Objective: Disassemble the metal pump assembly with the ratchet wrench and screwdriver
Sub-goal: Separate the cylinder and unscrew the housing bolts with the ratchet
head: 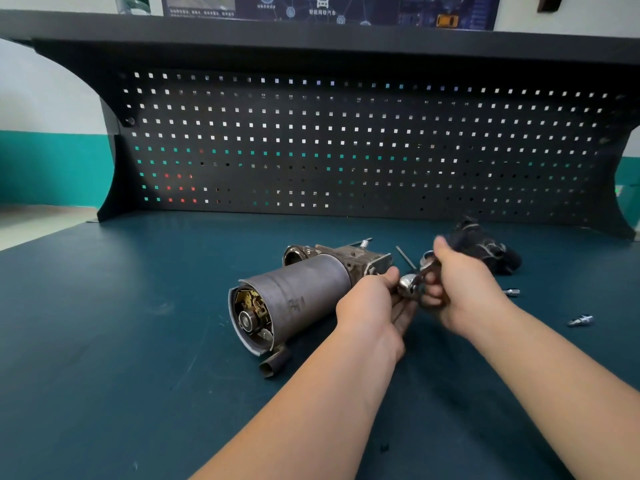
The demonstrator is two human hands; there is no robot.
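The pump assembly [294, 299] lies on its side on the tabletop [138, 341], its long axis running from the open near-left end up-right toward both hands. The left hand [370, 306] pinches at its far end. Just beside it, the right hand [460, 289] grips the ratchet wrench [410, 284] there.

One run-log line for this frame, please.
pump assembly lying on bench | left hand at its end | right hand gripping ratchet wrench

Left hand [367, 306], right hand [464, 289]: bare forearms, no sleeves, gloves, jewellery.
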